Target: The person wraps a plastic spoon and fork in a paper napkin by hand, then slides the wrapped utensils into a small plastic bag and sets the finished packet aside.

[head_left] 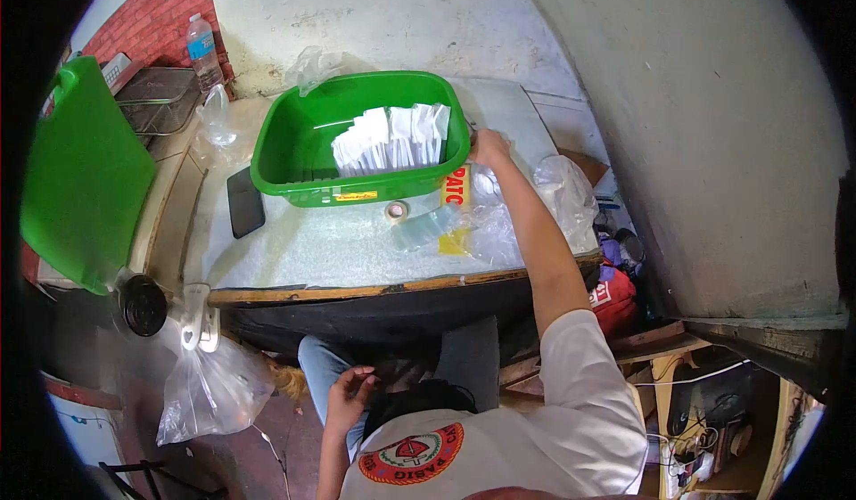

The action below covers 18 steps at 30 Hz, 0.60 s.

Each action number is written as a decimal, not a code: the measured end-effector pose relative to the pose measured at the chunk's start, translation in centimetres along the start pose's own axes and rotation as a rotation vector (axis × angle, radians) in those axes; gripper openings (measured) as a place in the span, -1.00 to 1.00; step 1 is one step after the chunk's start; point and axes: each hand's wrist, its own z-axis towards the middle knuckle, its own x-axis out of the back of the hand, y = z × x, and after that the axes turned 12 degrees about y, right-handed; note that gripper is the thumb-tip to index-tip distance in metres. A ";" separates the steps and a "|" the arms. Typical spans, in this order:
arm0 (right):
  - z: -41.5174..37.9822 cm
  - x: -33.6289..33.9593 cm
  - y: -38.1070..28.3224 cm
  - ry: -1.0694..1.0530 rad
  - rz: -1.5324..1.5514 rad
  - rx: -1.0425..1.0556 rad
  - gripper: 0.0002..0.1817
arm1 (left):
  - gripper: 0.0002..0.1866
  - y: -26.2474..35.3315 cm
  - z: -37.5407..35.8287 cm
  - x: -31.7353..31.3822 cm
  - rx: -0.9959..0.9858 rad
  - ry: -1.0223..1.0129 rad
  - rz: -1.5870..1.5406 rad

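My right hand [489,148] is at the right rim of a green plastic basin [348,190], arm stretched forward over the table. Its fingers look closed and are partly hidden, so what they grip cannot be made out. Many folded white paper or plastic packets [392,139] stand in a row inside the basin. Low over my lap, my left hand [352,393] has loosely curled fingers, somewhat apart, with nothing visible in them. In front of the basin lie a roll of tape [396,212], clear plastic sheets [423,229] and a yellow packet with red letters [456,186].
A dark phone [245,202] lies left of the basin. Crumpled clear bags [566,190] sit on the right. A bag of plastic [214,389] hangs from a white clip [198,320] at the table's front edge. A water bottle [204,53] stands behind, near a green panel [85,179].
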 end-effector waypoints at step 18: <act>0.1 0.3 0.3 -0.082 0.109 0.153 -0.65 | -0.81 -1.3 -0.5 0.1 -0.014 -0.022 -0.003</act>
